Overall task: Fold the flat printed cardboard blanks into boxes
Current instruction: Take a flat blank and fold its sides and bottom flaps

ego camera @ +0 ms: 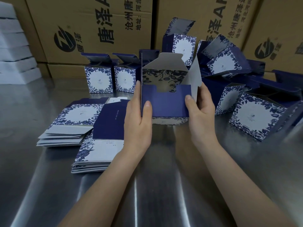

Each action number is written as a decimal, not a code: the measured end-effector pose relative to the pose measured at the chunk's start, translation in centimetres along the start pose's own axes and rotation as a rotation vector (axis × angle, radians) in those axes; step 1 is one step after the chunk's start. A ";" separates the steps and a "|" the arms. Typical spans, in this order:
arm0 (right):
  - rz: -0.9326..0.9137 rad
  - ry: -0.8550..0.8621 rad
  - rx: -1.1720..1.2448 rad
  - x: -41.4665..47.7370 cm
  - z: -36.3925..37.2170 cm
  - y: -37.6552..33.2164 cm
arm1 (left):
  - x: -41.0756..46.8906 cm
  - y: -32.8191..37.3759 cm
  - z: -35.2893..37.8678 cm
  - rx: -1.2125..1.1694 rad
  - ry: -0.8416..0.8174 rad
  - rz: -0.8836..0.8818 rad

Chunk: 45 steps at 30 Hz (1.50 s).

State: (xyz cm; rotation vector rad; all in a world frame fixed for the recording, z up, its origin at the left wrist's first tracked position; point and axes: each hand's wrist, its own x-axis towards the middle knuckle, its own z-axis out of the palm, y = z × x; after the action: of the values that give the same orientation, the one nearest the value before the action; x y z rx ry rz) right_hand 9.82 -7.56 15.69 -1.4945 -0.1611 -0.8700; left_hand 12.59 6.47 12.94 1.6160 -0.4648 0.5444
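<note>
"What are the hands holding?"

"1 part-folded box (165,104), between them. The left hand (139,118) grips its left edge, thumb pressed on the navy front flap. The right hand (199,110) grips the right side, thumb on that same flap."

"Is it closed?"

"No. The top flap stands up, its white inside showing. Whether the bottom touches the steel table (147,185), I cannot tell."

"And the rest?"

"2 stacks of flat blanks (77,118) lie just left of the left hand. 2 upright boxes (100,79) stand beyond the grip, to the left. A heap of folded boxes (255,117) lies right of the right hand. Brown cartons (98,30) stand behind."
</note>
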 end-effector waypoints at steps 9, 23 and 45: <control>-0.109 -0.065 -0.128 0.2 -0.6 -0.2 | -0.2 0.4 -0.7 0.218 -0.060 0.251; -0.414 -0.186 -0.426 0.5 -1.8 -1.2 | -0.8 1.0 -0.8 0.313 -0.169 0.277; -0.337 -0.222 -0.348 1.9 -3.7 -3.3 | -1.1 0.2 -0.1 0.349 -0.189 0.206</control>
State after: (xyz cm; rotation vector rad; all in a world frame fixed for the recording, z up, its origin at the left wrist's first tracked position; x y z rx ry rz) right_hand 7.71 -11.14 18.95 -1.9254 -0.4550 -1.0350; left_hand 11.60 6.53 12.46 1.9767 -0.7125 0.6564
